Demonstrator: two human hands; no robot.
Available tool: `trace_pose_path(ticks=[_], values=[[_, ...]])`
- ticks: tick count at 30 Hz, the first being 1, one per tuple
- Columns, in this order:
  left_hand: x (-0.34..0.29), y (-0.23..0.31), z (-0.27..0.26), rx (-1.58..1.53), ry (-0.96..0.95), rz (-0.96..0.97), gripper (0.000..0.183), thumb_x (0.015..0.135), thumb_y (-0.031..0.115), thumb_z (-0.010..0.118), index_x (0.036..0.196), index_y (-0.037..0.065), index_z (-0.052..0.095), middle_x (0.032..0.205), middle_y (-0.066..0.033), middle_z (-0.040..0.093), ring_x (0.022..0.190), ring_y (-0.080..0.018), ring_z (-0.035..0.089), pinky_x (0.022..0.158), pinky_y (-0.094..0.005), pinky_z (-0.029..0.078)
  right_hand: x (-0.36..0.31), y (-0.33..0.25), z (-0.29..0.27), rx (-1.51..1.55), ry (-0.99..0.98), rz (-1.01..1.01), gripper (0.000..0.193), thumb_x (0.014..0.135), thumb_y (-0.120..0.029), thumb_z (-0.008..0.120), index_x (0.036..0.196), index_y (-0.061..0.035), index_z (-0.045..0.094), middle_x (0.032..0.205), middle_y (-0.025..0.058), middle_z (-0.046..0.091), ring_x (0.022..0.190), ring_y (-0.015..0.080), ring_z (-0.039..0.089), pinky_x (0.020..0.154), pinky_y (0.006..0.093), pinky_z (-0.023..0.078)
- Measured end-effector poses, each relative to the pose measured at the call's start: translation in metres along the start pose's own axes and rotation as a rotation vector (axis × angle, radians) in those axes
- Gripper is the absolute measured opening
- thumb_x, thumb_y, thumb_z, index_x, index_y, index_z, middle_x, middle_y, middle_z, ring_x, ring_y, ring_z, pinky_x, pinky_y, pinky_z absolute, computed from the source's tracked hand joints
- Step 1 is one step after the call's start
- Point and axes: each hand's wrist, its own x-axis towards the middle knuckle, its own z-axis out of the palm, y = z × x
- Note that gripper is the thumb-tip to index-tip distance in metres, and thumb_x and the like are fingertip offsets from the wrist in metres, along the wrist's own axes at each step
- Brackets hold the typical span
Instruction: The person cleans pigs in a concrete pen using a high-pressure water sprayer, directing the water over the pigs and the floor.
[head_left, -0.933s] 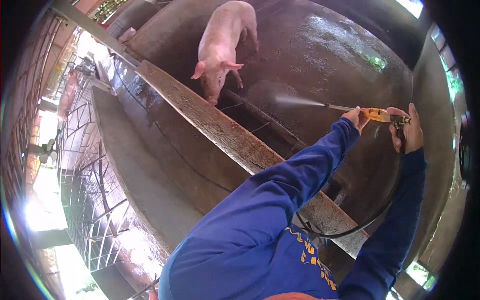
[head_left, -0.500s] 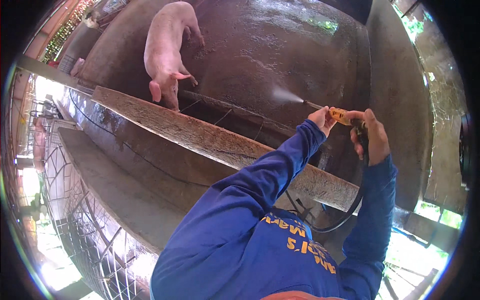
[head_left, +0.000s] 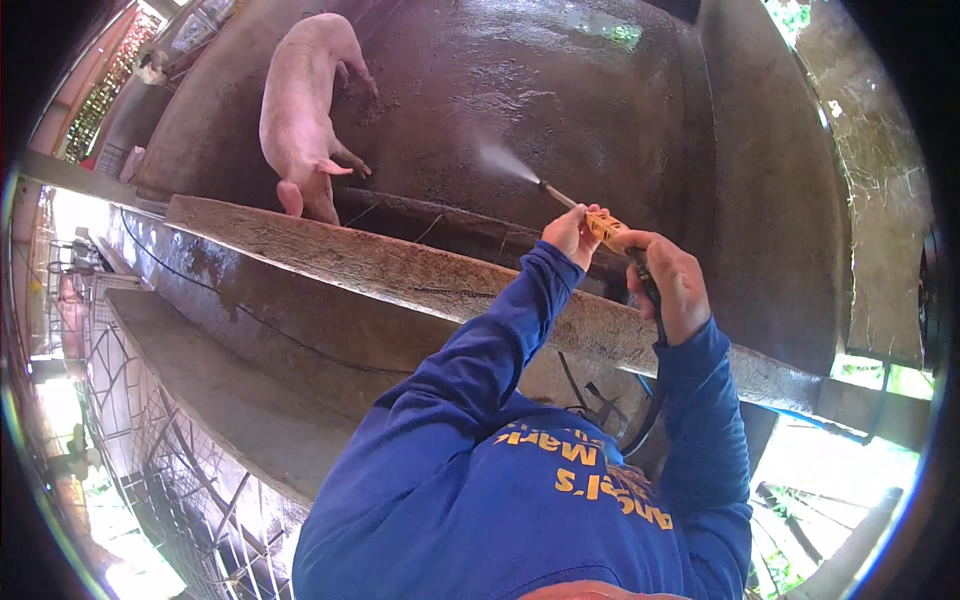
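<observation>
A yellow pressure-washer spray gun (head_left: 603, 227) is held out over the low concrete wall, its short lance angled up and to the left. White water spray (head_left: 505, 160) fans from the nozzle toward the wet pen floor. My right hand (head_left: 672, 285) is closed around the rear grip, where a black hose (head_left: 646, 425) runs down beside my right sleeve. My left hand (head_left: 570, 238) grips the front of the gun near the lance. A pink pig (head_left: 300, 110) stands left of the spray, its head lowered at the wall by the trough.
Between me and the pen runs the rough low wall (head_left: 400, 262), with a trough (head_left: 460, 232) sectioned by thin bars just behind it. A concrete ledge (head_left: 215, 385) and wire mesh fencing (head_left: 180, 450) lie at left. A tall concrete wall (head_left: 770, 200) bounds the right side.
Both hands and the spray gun have shifted left and slightly down in view, with the water still spraying. The pig and walls also appear further left as the view moved.
</observation>
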Motion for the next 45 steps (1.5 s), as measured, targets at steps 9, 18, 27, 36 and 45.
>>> trace_pose_path(ticks=[9, 18, 27, 36, 45], values=[[0.021, -0.001, 0.03, 0.016, -0.161, -0.083, 0.016, 0.085, 0.016, 0.045, 0.088, 0.001, 0.05, 0.084, -0.0082, 0.055, 0.08, -0.0192, 0.053, 0.072, -0.0316, 0.045, 0.002, -0.003, 0.003, -0.067, 0.087, -0.097, 0.032, 0.086, -0.028, 0.046, 0.1, -0.0005, 0.054, 0.06, -0.0042, 0.042, 0.051, 0.0019, 0.037, 0.043, 0.0162, 0.029], [0.027, 0.038, 0.026, 0.035, -0.12, 0.009, 0.018, 0.087, 0.017, 0.041, 0.09, 0.002, 0.048, 0.086, -0.0091, 0.055, 0.08, -0.0204, 0.054, 0.074, -0.0321, 0.046, 0.025, -0.018, 0.015, 0.019, 0.039, -0.079, 0.03, 0.086, -0.026, 0.047, 0.099, -0.0003, 0.054, 0.062, -0.0043, 0.041, 0.054, 0.0018, 0.033, 0.046, 0.0166, 0.027], [0.052, 0.057, 0.033, 0.039, -0.229, 0.041, 0.019, 0.088, 0.018, 0.039, 0.091, 0.001, 0.047, 0.084, -0.0094, 0.054, 0.077, -0.0207, 0.053, 0.073, -0.0337, 0.046, 0.049, -0.027, 0.014, 0.025, 0.028, -0.067, 0.027, 0.085, -0.022, 0.048, 0.098, 0.0006, 0.054, 0.064, -0.0049, 0.043, 0.054, 0.0015, 0.035, 0.047, 0.0158, 0.028], [0.082, 0.065, 0.052, 0.073, -0.194, 0.002, 0.02, 0.087, 0.021, 0.043, 0.093, 0.002, 0.047, 0.082, -0.0078, 0.054, 0.073, -0.0191, 0.054, 0.066, -0.0316, 0.048, 0.074, -0.022, 0.012, -0.103, 0.059, -0.19, 0.043, 0.086, -0.038, 0.041, 0.105, -0.0007, 0.051, 0.06, -0.0036, 0.045, 0.042, -0.0003, 0.034, 0.037, 0.014, 0.026], [0.099, 0.064, 0.065, 0.037, -0.212, -0.071, 0.013, 0.086, 0.014, 0.045, 0.086, 0.001, 0.05, 0.082, -0.0083, 0.055, 0.077, -0.0192, 0.054, 0.071, -0.0322, 0.046, 0.087, -0.027, 0.001, -0.09, 0.132, -0.13, 0.028, 0.083, -0.025, 0.051, 0.092, 0.0009, 0.056, 0.063, 0.0003, 0.051, 0.057, 0.004, 0.043, 0.05, 0.0184, 0.035]])
